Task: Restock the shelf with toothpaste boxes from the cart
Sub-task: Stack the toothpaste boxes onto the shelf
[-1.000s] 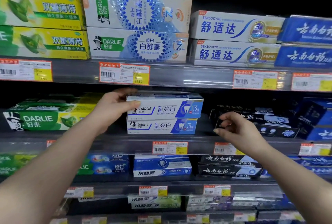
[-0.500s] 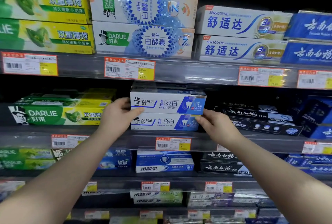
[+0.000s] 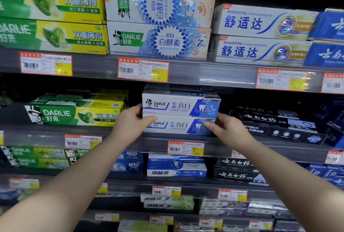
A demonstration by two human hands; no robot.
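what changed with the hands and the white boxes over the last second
The right hand moved left from in front of the black boxes and took hold of the lower white box at its right end. The left hand kept gripping the left end of the stack, which stayed put.

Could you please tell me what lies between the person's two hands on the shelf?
Two stacked Darlie Expert White boxes, as the head view shows.

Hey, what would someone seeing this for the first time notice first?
Dead centre, the left hand and right hand grip the ends of two stacked white-blue boxes on the second shelf. Above them, big yellow boxes fill the top shelf's left, with Sensodyne boxes further right.
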